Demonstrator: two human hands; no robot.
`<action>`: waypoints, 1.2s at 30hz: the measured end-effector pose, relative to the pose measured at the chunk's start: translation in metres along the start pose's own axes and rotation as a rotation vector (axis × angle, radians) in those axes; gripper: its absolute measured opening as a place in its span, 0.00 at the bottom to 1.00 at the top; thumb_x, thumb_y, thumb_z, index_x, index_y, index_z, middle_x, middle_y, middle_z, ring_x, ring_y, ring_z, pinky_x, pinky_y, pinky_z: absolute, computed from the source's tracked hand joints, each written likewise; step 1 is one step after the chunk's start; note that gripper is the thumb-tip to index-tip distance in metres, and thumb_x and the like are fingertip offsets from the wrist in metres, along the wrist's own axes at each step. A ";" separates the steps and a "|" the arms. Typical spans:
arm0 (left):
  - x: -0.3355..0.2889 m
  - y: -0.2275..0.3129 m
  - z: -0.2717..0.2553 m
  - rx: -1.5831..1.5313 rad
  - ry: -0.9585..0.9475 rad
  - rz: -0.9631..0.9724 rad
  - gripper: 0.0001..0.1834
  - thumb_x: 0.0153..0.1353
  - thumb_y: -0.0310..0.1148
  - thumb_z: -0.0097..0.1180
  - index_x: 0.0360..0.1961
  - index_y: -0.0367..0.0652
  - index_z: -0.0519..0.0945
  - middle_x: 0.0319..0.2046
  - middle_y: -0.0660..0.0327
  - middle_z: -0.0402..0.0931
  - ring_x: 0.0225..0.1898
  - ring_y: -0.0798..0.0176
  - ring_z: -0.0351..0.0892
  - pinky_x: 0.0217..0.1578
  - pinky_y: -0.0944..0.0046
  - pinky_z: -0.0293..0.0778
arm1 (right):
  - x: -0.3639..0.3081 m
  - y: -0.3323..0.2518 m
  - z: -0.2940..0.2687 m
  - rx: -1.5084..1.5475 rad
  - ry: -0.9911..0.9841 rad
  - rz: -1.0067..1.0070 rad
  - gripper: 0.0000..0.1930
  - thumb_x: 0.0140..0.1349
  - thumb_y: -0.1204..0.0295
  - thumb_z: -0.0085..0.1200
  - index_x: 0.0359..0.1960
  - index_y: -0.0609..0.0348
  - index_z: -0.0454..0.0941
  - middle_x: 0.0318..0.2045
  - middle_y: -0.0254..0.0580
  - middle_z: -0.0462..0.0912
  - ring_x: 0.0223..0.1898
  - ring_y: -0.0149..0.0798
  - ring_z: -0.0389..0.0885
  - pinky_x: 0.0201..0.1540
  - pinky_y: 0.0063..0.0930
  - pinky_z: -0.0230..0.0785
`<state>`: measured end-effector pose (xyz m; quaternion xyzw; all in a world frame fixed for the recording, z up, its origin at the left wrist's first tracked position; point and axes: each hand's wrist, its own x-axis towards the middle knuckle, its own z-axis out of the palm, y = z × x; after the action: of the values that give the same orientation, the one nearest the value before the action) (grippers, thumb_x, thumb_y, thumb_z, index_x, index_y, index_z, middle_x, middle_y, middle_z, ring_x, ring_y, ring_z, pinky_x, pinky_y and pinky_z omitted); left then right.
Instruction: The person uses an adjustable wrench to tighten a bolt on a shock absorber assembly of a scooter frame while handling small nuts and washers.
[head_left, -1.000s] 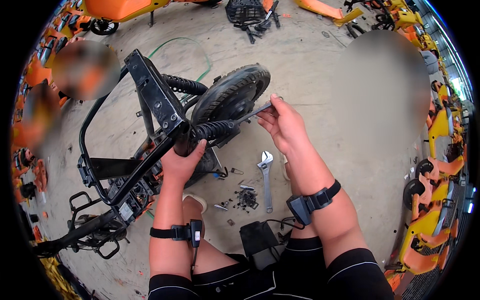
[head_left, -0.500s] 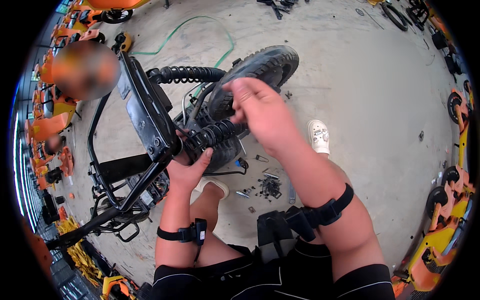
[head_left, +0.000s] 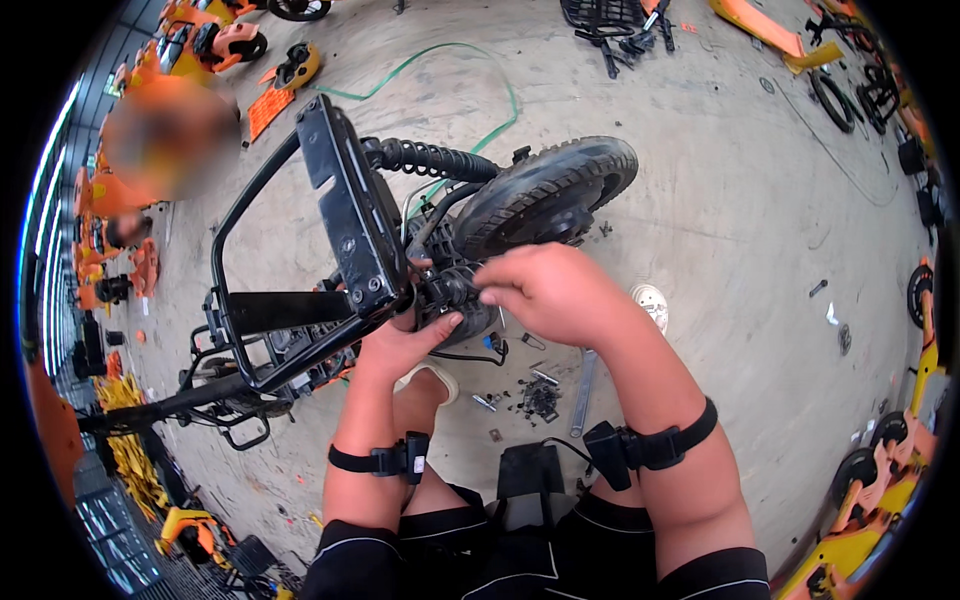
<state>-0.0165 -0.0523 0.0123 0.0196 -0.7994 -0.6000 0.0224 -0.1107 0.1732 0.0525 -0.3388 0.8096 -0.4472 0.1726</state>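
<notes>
Altogether two hands (head_left: 398,347) (head_left: 545,290) — two springs (head_left: 440,160) (head_left: 459,284) (black)

Behind the right fingers (head_left: 505,274): left forearm strap (head_left: 354,459) and right forearm strap (head_left: 660,449), both black. Left module (head_left: 415,459) dark, white-labelled; right module (head_left: 610,455) dark, black cable (head_left: 570,447) beside it. Farther behind: black sleeves (head_left: 345,562), pale piping (black shorts (head_left: 460,520) likewise piped). Right shoe (head_left: 651,305), off-white, lies right of those fingers.
</notes>
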 end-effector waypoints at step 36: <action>-0.004 0.009 -0.004 -0.229 -0.025 -0.100 0.37 0.49 0.24 0.72 0.60 0.34 0.68 0.56 0.55 0.71 0.57 0.62 0.71 0.59 0.61 0.68 | -0.025 0.001 0.088 0.298 0.196 0.109 0.09 0.63 0.68 0.57 0.37 0.61 0.79 0.30 0.50 0.80 0.33 0.53 0.78 0.37 0.38 0.70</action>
<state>-0.0127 -0.0534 0.0222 0.0494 -0.7240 -0.6879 -0.0153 -0.0424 0.1373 0.0036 -0.2199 0.7645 -0.5829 0.1653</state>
